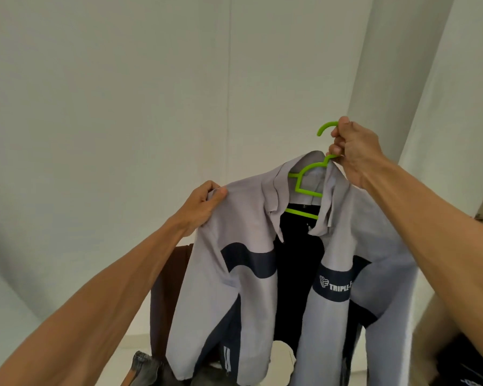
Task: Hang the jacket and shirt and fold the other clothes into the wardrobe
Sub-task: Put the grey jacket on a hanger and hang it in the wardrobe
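Right hand [357, 154] is gripping the green hanger [301, 213] by its neck, under the hook, at 1 o'clock. Left hand [204, 204] is pinching the grey-navy jacket [251, 274] at its shoulder, 9 o'clock of the collar. Jacket is hanging on the hanger mid-frame, front open, with grey jeans [148, 366] at 7 o'clock.

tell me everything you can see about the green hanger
The hanger is lime green, apparently plastic, with a curved hook, sloping shoulder arms and two crossbars showing in the open collar. It is held up in the air, slightly tilted, hooked on nothing. The right hand grips its neck under the hook; a grey and navy jacket drapes over its shoulders.
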